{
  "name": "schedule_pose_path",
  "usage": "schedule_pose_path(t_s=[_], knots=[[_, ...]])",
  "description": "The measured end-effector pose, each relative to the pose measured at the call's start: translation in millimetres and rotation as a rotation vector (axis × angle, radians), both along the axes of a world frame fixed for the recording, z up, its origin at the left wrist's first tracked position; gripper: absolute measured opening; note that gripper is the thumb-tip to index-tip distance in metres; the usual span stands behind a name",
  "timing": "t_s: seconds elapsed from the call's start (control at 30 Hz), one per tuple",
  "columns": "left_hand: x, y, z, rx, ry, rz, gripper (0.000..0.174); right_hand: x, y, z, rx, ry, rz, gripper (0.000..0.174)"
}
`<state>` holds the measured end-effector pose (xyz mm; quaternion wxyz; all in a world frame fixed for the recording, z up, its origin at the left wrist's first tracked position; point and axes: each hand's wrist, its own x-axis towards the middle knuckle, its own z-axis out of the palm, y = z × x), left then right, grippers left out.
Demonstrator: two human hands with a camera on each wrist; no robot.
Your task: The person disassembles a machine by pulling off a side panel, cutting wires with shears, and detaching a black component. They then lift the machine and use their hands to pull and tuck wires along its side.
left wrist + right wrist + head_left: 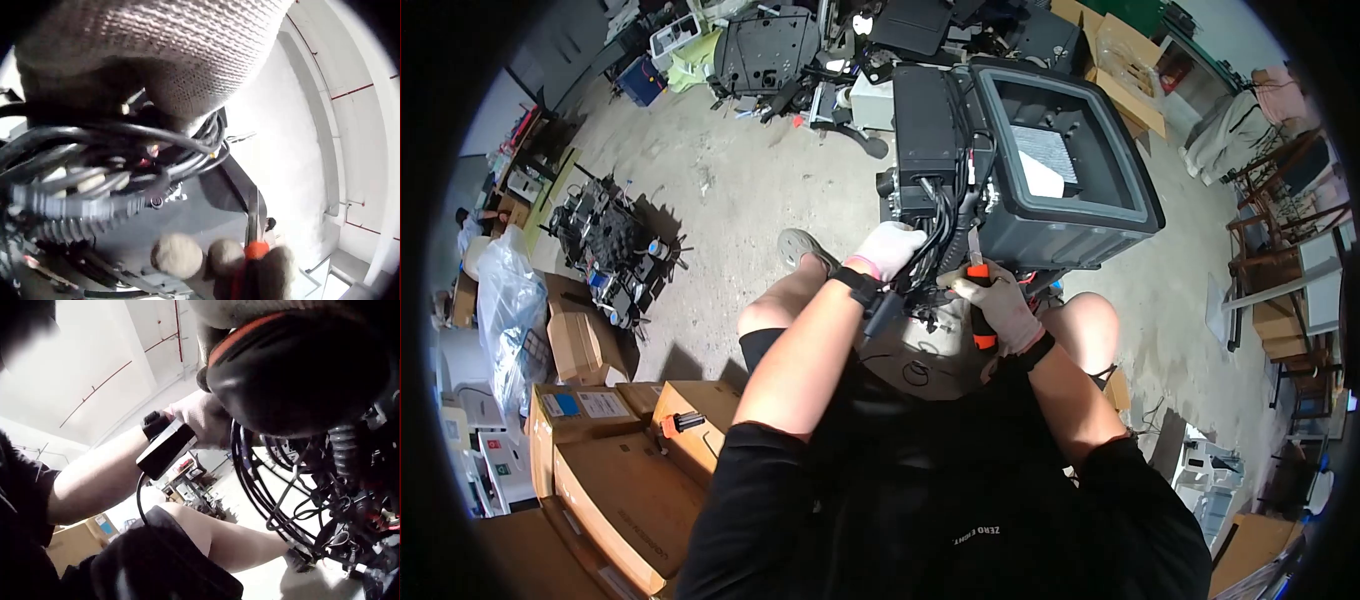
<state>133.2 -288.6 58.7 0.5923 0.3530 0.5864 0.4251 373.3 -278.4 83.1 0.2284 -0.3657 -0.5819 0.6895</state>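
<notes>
In the head view, the white-gloved left hand (890, 250) grips a bundle of black cables (941, 225) beside a tall black housing (925, 115). Its glove (181, 56) covers the top of the left wrist view, against the looped cables (125, 134); the fingertips are partly hidden. Just right of the bundle, the gloved right hand (1005, 308) holds an orange and black handle (979, 290) with a narrow metal blade (974, 246) pointing away from the body. The handle's rounded dark end (294, 375) fills the upper right wrist view.
A grey open bin (1050, 225) with a white piece inside stands right of the housing. Ribbed tubing (81, 219) and thin wires run beside the cables. Cardboard boxes (615, 480) are at lower left, a wheeled black machine (615, 240) at left. The person's knees flank the work.
</notes>
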Motion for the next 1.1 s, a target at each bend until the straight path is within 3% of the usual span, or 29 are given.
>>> schedule_pose_path(t_s=[0.07, 0.1, 0.13, 0.23, 0.27, 0.3, 0.37, 0.43, 0.47, 0.53, 0.57, 0.63, 0.73, 0.77, 0.83, 0.87, 0.93, 0.97, 1.0, 1.03, 1.07, 1.1], knots=[[-13.7, 6.0, -1.0, 0.169, 0.503, -0.249, 0.036, 3.9, 2.6, -0.2, 0.022, -0.022, -0.019, 0.022], [-8.8, 10.1, -1.0, 0.005, 0.591, -0.169, 0.040, 3.8, 1.7, -1.0, 0.024, -0.021, -0.045, 0.021], [-5.8, 13.6, -1.1, 0.001, 0.594, -0.180, 0.040, 4.2, 0.1, -3.3, 0.024, -0.021, -0.068, 0.021], [-2.9, 24.8, 6.6, -0.080, 1.008, -0.567, 0.034, 7.5, -2.8, -21.4, 0.005, 0.047, -0.086, 0.023], [-4.8, 24.4, -3.8, -0.080, 1.018, -0.575, 0.034, 8.9, -5.4, -25.1, 0.039, 0.076, -0.064, 0.023], [-7.1, 24.4, -10.8, -0.063, 0.966, -0.739, 0.035, 8.4, -6.0, -19.6, 0.112, 0.048, -0.030, 0.023], [-9.5, 18.8, -12.7, 0.347, 1.279, -0.996, 0.030, 6.2, -5.6, -18.6, 0.043, 0.027, -0.011, 0.023], [4.3, 15.7, -36.0, 0.050, 1.149, -0.850, 0.035, 5.1, -4.1, -24.3, -0.117, 0.131, -0.013, 0.022], [7.2, 16.0, -53.3, -0.211, 1.052, -0.686, 0.040, 9.6, -6.2, -2.1, -0.227, 0.115, 0.027, 0.019], [35.0, -18.5, -20.6, -0.160, 0.830, -0.572, 0.054, 7.8, -5.6, 8.1, -0.300, 0.254, -0.042, 0.019], [40.0, -28.3, -39.4, -0.094, 0.767, -0.423, 0.053, 7.6, -0.5, 1.1, -0.315, 0.287, -0.022, 0.020], [43.5, -43.9, -131.2, 0.126, 0.575, -0.176, 0.031, 4.1, -0.1, -1.5, -0.341, 0.241, 0.046, 0.019], [55.8, -64.1, -113.7, 0.085, 0.469, -0.082, 0.024, 3.7, -4.4, -1.0, -0.397, 0.223, 0.180, 0.019], [52.7, -70.9, -99.8, 0.208, 0.699, -0.188, 0.023, 4.6, -4.0, -1.2, -0.419, 0.232, 0.144, 0.019], [-10.6, -65.1, -154.1, 0.050, 0.744, -0.140, 0.022, 11.4, 6.4, 6.3, -0.468, 0.355, 0.188, 0.019], [-22.4, -62.8, -150.4, -0.114, 0.566, 0.090, 0.019, 15.0, 12.4, 3.0, -0.497, 0.459, 0.117, 0.019], [-75.2, -68.8, -147.9, 0.032, 0.803, 0.138, 0.017, 26.4, 26.0, 0.0, -0.433, 0.415, 0.099, 0.019], [-90.9, -65.1, -150.7, -0.041, 0.573, 0.382, 0.019, 29.4, 24.1, 8.1, -0.339, 0.290, 0.083, 0.019], [-147.7, -42.1, -203.1, -0.151, 0.503, 0.374, 0.018, 31.8, 22.0, 18.7, -0.243, 0.165, 0.070, 0.019], [-115.0, -51.9, -123.8, -0.087, 0.415, 0.424, 0.017, 30.1, 18.8, 21.5, -0.192, 0.213, 0.043, 0.022], [-109.7, -44.3, -97.8, -0.051, 0.570, 0.421, 0.013, 28.3, 19.2, 21.8, -0.182, 0.200, 0.001, 0.024], [-103.6, -43.5, -69.4, -0.023, 0.555, 0.366, 0.014, 27.6, 23.5, 19.5, -0.121, 0.102, -0.029, 0.026]])
